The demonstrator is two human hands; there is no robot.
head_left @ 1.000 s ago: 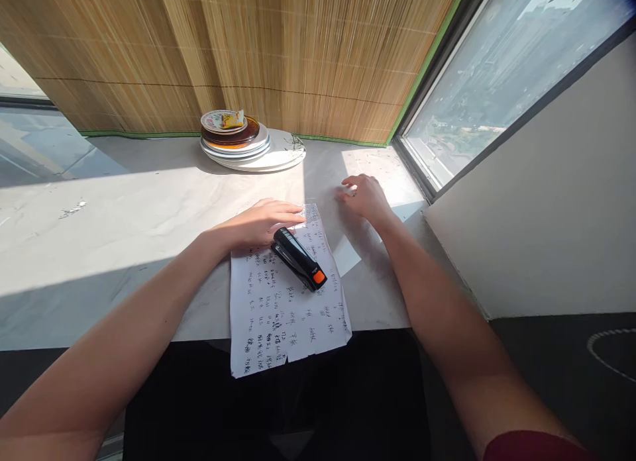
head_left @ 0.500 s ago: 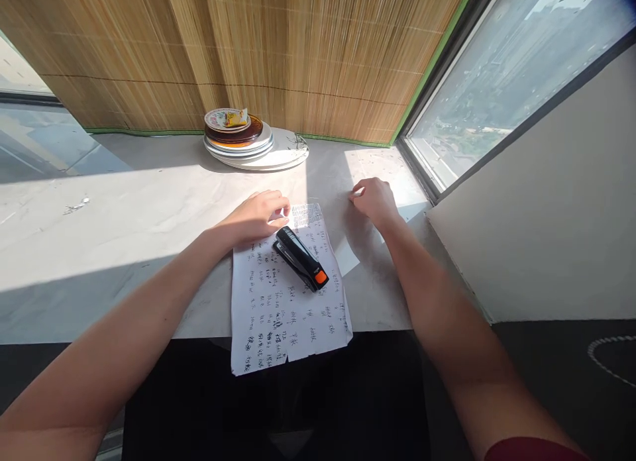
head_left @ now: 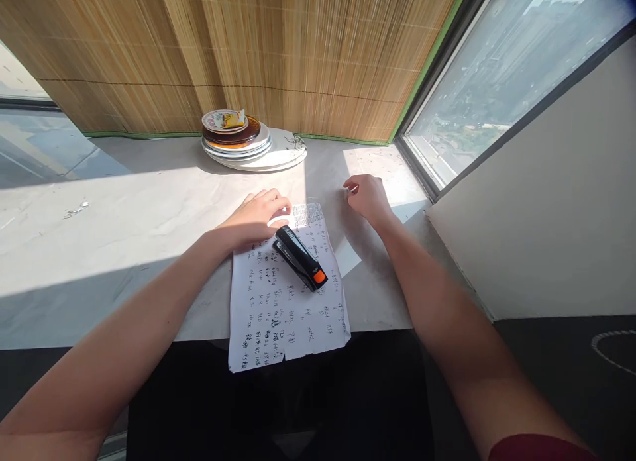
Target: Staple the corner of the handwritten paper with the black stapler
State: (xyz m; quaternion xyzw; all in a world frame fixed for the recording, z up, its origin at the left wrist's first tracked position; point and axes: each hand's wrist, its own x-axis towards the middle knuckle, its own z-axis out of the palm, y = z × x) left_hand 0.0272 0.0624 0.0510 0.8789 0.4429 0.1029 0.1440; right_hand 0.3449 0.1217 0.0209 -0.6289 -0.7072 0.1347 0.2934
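A black stapler [head_left: 301, 258] is seen lying across handwritten paper [head_left: 288, 308] at the center of the frame, the sheet's upper left edge covered by a left hand [head_left: 261, 216]. Stacked plates [head_left: 238, 140] are topped by a yellow packet [head_left: 233, 120], upper left of center.

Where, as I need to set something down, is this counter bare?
Bare: between the plate stack and white flecks, and between stack and right hand. Crowded: the paper, stapler on it, left hand at its edge.
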